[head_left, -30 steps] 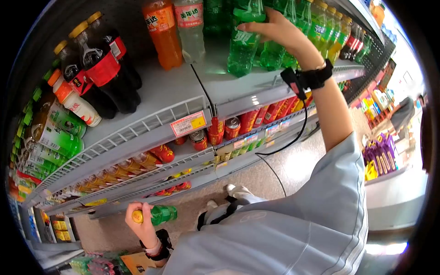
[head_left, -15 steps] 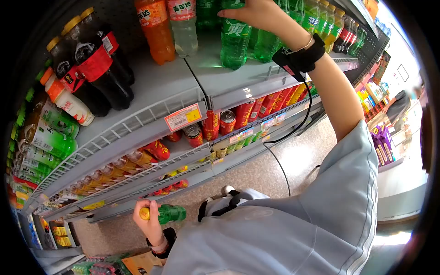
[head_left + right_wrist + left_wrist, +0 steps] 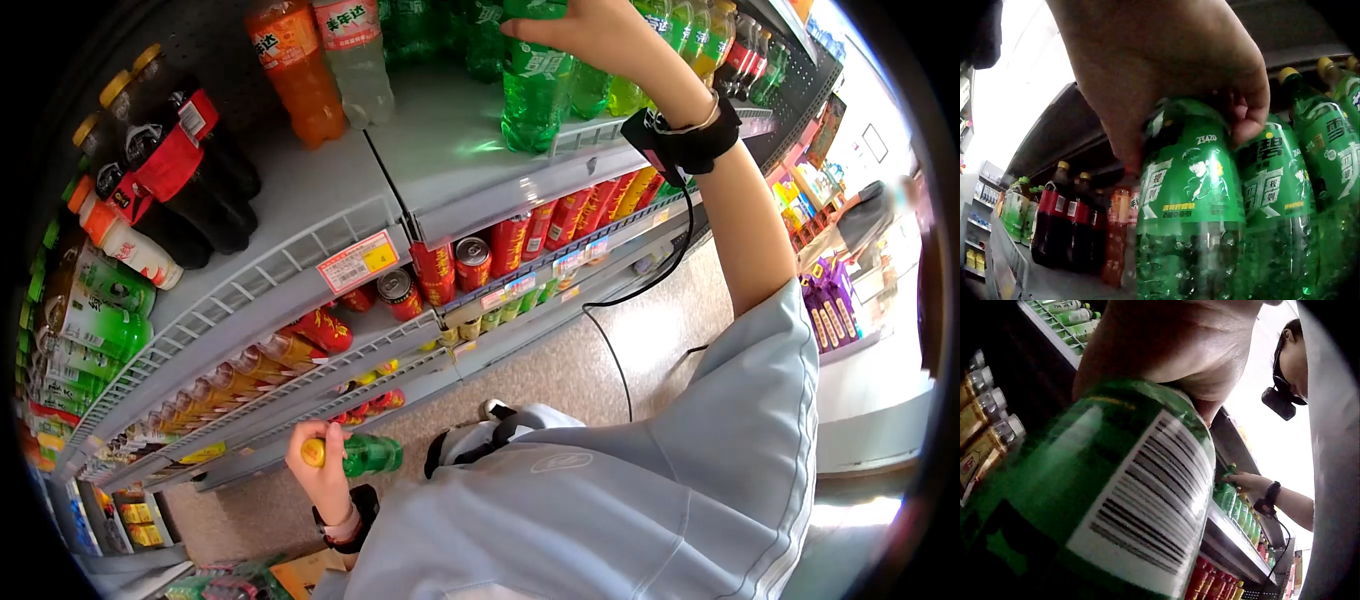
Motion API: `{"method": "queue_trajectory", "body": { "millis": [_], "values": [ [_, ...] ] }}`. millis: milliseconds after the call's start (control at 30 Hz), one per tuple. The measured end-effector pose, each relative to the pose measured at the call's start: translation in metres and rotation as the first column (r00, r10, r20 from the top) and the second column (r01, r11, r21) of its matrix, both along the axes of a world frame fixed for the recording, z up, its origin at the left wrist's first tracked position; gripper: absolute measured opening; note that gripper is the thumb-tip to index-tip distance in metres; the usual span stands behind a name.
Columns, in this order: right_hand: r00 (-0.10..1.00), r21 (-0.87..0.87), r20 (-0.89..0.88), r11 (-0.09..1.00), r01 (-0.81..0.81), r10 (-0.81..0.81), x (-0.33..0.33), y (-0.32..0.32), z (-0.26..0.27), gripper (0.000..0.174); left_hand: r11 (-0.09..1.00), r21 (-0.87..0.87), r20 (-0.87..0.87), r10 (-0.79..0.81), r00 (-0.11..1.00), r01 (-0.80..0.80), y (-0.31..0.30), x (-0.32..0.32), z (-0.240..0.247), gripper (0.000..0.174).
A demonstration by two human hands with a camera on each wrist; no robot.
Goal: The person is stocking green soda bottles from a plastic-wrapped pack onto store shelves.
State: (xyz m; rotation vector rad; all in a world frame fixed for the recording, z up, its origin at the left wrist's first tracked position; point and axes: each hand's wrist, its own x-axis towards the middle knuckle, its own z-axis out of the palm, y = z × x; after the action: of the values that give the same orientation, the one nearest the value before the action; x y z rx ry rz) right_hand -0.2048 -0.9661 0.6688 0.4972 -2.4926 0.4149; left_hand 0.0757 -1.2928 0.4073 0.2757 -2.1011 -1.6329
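My right hand (image 3: 592, 32) grips a green plastic soda bottle (image 3: 532, 105) round its top, at the front of the upper shelf. In the right wrist view that bottle (image 3: 1191, 187) stands upright under the palm, its cap hidden by the hand. More green soda bottles (image 3: 1270, 169) with matching labels stand right beside it. Low down, away from the shelves, my left hand (image 3: 318, 470) holds another green bottle (image 3: 375, 455) by the neck, its yellow cap poking out past the fingers. A barcode on this bottle (image 3: 1116, 500) faces the left wrist camera.
Cola bottles (image 3: 165, 160) and an orange soda bottle (image 3: 298, 75) share the upper shelf (image 3: 300, 200). A wire rail (image 3: 250, 270) runs along its front. Red cans (image 3: 472, 262) line the shelf below. A black cable (image 3: 640, 295) hangs from my right wrist.
The head view has shifted right along the shelf. My right hand and its bottle are farther right of the shelf seam and nearer the front edge. The left hand keeps its hold.
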Motion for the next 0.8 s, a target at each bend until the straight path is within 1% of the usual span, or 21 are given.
{"method": "queue_trajectory", "body": {
  "millis": [33, 67, 100, 167, 200, 267, 300, 333, 400, 433, 467, 533, 567, 600, 667, 700, 733, 767, 800],
  "values": [
    [0.945, 0.091, -0.312, 0.993, -0.078, 0.102, -0.016, 0.007, -0.011, 0.091, 1.0, 0.016, 0.013, -0.022, 1.0, 0.022, 0.002, -0.001, 0.001, 0.015],
    [0.785, 0.201, -0.58, 0.972, -0.121, 0.218, -0.022, 0.008, -0.016, 0.094, 0.999, 0.034, 0.026, -0.044, 0.999, 0.043, 0.005, -0.002, 0.002, 0.015],
    [0.788, 0.199, -0.576, 0.972, -0.122, 0.216, -0.022, 0.01, -0.017, 0.094, 0.999, 0.032, 0.032, -0.044, 0.998, 0.043, 0.007, -0.003, 0.002, 0.015],
    [0.889, 0.056, -0.408, 0.978, -0.201, 0.206, -0.018, 0.009, -0.014, 0.095, 0.998, 0.034, 0.038, -0.054, 0.998, 0.053, 0.012, -0.005, 0.002, 0.015],
    [0.893, 0.049, -0.401, 0.978, -0.202, 0.204, -0.018, 0.006, -0.014, 0.095, 0.998, 0.029, 0.048, -0.054, 0.997, 0.052, 0.014, -0.006, 0.002, 0.015],
    [0.919, 0.091, -0.384, 0.994, -0.056, 0.087, -0.017, -0.002, -0.012, 0.083, 0.995, 0.071, 0.023, -0.074, 0.997, 0.072, 0.016, -0.01, 0.002, 0.018],
    [0.982, 0.085, -0.178, 0.995, -0.043, 0.058, -0.005, -0.003, -0.005, 0.074, 0.995, 0.048, 0.034, -0.091, 0.995, 0.09, 0.016, -0.011, 0.002, 0.018],
    [0.984, 0.078, -0.169, 0.996, -0.041, 0.053, -0.004, -0.003, -0.005, 0.074, 0.995, 0.042, 0.044, -0.095, 0.995, 0.093, 0.018, -0.012, 0.004, 0.018],
    [0.976, 0.162, -0.215, 0.987, -0.011, 0.046, -0.008, -0.004, -0.007, 0.071, 0.988, 0.052, 0.003, -0.148, 0.989, 0.147, 0.025, -0.017, 0.012, 0.018],
    [0.947, 0.137, -0.321, 0.991, 0.013, 0.032, -0.012, -0.005, -0.011, 0.076, 0.978, 0.022, -0.04, -0.209, 0.977, 0.21, 0.025, -0.02, 0.015, 0.017],
    [0.949, 0.132, -0.315, 0.991, 0.021, 0.022, -0.009, -0.003, -0.01, 0.076, 0.976, 0.019, -0.033, -0.218, 0.975, 0.218, 0.026, -0.021, 0.02, 0.017],
    [0.999, 0.083, -0.047, 0.996, 0.019, -0.015, 0.003, -0.001, -0.001, 0.086, 0.953, 0.005, -0.105, -0.3, 0.948, 0.302, 0.031, -0.024, 0.028, 0.014],
    [0.957, 0.086, -0.291, 0.996, 0.023, 0.003, -0.015, 0.005, -0.014, 0.096, 0.951, 0.004, -0.104, -0.306, 0.946, 0.308, 0.031, -0.026, 0.029, 0.014],
    [0.957, 0.086, -0.29, 0.996, 0.027, -0.001, -0.014, 0.01, -0.011, 0.096, 0.947, -0.022, -0.121, -0.319, 0.94, 0.319, 0.03, -0.027, 0.029, 0.014],
    [0.995, -0.008, -0.097, 1.0, -0.018, 0.017, 0.001, 0.012, 0.002, 0.101, 0.943, -0.051, -0.134, -0.332, 0.934, 0.328, 0.029, -0.028, 0.032, 0.015],
    [0.991, -0.024, -0.134, 1.0, 0.007, -0.01, -0.001, 0.013, -0.003, 0.097, 0.944, -0.015, -0.11, -0.329, 0.938, 0.329, 0.031, -0.028, 0.037, 0.014],
    [0.992, -0.02, -0.129, 1.0, 0.001, -0.003, -0.003, 0.019, -0.004, 0.097, 0.946, 0.025, -0.085, -0.322, 0.943, 0.325, 0.035, -0.026, 0.043, 0.014],
    [0.994, 0.007, -0.103, 0.999, -0.036, 0.037, -0.004, 0.027, -0.001, 0.095, 0.956, -0.018, -0.043, -0.292, 0.955, 0.292, 0.046, -0.027, 0.055, 0.015],
    [0.994, 0.032, -0.077, 0.996, -0.079, 0.081, -0.004, 0.033, 0.005, 0.093, 0.961, -0.012, -0.042, -0.276, 0.96, 0.276, 0.053, -0.027, 0.063, 0.015]
  ]
}}
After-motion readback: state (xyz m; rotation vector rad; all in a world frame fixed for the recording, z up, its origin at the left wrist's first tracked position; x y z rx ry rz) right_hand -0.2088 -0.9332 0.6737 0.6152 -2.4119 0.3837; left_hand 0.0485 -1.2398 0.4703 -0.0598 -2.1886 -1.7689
